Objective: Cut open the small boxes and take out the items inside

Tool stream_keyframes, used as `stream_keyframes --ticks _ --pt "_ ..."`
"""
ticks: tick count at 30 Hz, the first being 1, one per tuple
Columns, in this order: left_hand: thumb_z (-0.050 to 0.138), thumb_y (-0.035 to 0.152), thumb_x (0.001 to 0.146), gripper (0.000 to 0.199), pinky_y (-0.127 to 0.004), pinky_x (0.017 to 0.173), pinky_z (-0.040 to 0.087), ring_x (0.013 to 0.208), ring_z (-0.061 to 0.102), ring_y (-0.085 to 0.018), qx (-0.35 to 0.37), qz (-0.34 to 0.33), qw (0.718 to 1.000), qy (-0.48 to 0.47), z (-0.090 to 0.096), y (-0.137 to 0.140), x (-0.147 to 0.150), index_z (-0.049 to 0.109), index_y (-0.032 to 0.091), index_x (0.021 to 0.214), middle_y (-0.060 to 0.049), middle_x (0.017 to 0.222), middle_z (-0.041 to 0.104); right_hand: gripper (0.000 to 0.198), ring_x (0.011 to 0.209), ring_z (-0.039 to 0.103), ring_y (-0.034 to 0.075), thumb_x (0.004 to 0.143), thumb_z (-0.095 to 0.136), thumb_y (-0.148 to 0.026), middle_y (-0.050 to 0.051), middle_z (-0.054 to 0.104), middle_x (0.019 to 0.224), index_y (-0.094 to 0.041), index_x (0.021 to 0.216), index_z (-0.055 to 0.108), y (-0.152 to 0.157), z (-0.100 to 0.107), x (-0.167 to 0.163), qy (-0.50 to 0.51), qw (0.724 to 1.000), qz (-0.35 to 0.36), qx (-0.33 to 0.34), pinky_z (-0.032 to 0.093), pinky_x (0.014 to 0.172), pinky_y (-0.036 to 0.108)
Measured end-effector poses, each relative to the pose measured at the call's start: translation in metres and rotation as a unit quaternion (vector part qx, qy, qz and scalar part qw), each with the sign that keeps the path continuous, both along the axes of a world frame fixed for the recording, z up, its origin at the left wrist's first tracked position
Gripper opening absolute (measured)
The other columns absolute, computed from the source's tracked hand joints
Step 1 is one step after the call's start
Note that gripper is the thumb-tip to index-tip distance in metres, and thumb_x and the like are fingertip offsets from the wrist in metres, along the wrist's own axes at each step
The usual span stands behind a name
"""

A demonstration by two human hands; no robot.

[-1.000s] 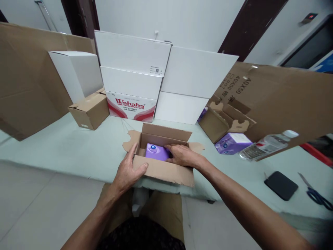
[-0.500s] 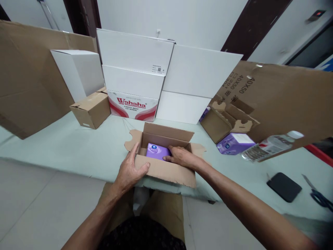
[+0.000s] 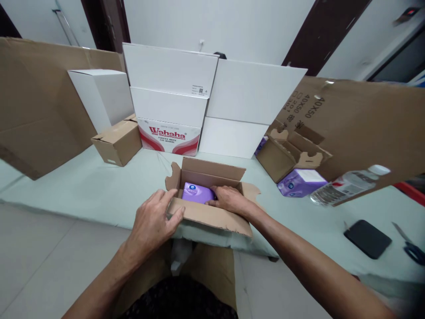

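An open cardboard box (image 3: 212, 218) stands near the table's front edge with its flaps folded out. Inside lies a purple tissue pack (image 3: 196, 193), shifted toward the left end. My right hand (image 3: 227, 198) reaches in over the box's right side, its thumb and fingers closed on the pack's right end; the fingertips are partly hidden. At the front left corner, my left hand (image 3: 154, 217) has its thumb and fingers apart, the fingertips by the left wall and the thumb over the front flap.
Right of the box are another open carton (image 3: 277, 157), a purple tissue pack (image 3: 300, 182), a clear plastic bottle (image 3: 348, 186), a black flat case (image 3: 368, 239) and scissors (image 3: 411, 250). Behind stand a white Wahaba-style printed carton (image 3: 169, 104), a closed brown box (image 3: 117, 144) and large cardboard panels (image 3: 40, 106).
The purple tissue pack has slid slightly left inside the box, with my right hand on it. My left hand has drawn back leftward from the corner, and the left flap stands more upright.
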State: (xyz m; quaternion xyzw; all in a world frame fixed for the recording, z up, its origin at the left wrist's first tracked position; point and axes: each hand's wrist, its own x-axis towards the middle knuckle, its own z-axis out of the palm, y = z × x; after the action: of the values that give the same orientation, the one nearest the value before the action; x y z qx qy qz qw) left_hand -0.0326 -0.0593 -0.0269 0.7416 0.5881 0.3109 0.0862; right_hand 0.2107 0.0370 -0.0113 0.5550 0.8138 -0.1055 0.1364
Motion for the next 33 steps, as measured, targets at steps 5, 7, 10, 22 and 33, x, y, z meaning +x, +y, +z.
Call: stream_keyframes --ticks 5,7,10,22,33 --pt "0.055 0.03 0.093 0.032 -0.039 0.094 0.055 0.108 0.067 -0.027 0.061 -0.072 0.995 -0.012 0.009 0.009 0.016 0.07 0.02 0.12 -0.011 0.115 0.071 0.056 0.119 0.07 0.036 0.095 0.062 -0.051 0.022 0.073 0.127 -0.012 0.134 0.066 -0.002 0.003 -0.002 -0.008 1.0 0.003 0.01 0.052 0.093 0.039" --pt "0.056 0.028 0.092 0.032 -0.042 0.098 0.054 0.113 0.066 -0.03 0.028 -0.088 0.995 0.038 0.015 0.016 0.02 0.071 0.019 0.119 -0.013 0.122 0.072 0.055 0.119 0.07 0.036 0.095 0.062 -0.05 0.022 0.074 0.127 -0.011 0.134 0.066 -0.003 0.005 -0.003 -0.011 1.0 0.004 0.013 0.052 0.093 0.039" --pt "0.054 0.028 0.093 0.03 -0.044 0.094 0.055 0.105 0.069 -0.031 -0.051 -0.108 0.986 0.113 0.03 0.023 0.021 0.074 0.021 0.114 -0.012 0.111 0.076 0.054 0.118 0.07 0.036 0.095 0.063 -0.05 0.022 0.074 0.127 -0.011 0.132 0.068 -0.005 0.007 -0.005 -0.012 1.0 0.004 0.021 0.053 0.092 0.039" --pt "0.053 0.027 0.092 0.036 -0.044 0.101 0.05 0.12 0.066 -0.036 -0.183 -0.072 0.978 0.067 0.039 0.073 0.05 0.064 0.009 0.121 -0.024 0.127 0.068 0.063 0.116 0.071 0.037 0.095 0.059 -0.061 0.026 0.074 0.121 -0.007 0.123 0.073 -0.006 0.007 -0.007 -0.014 0.998 -0.031 0.046 0.054 0.092 0.039" --pt "0.067 0.033 0.075 0.038 -0.032 0.068 0.05 0.091 0.073 -0.032 -0.364 -0.016 0.931 0.013 0.041 0.094 0.066 0.068 0.013 0.108 -0.015 0.1 0.079 0.058 0.117 0.071 0.035 0.096 0.058 -0.059 0.023 0.074 0.125 -0.01 0.122 0.076 -0.008 0.01 -0.008 -0.016 0.998 -0.052 0.02 0.054 0.094 0.038"
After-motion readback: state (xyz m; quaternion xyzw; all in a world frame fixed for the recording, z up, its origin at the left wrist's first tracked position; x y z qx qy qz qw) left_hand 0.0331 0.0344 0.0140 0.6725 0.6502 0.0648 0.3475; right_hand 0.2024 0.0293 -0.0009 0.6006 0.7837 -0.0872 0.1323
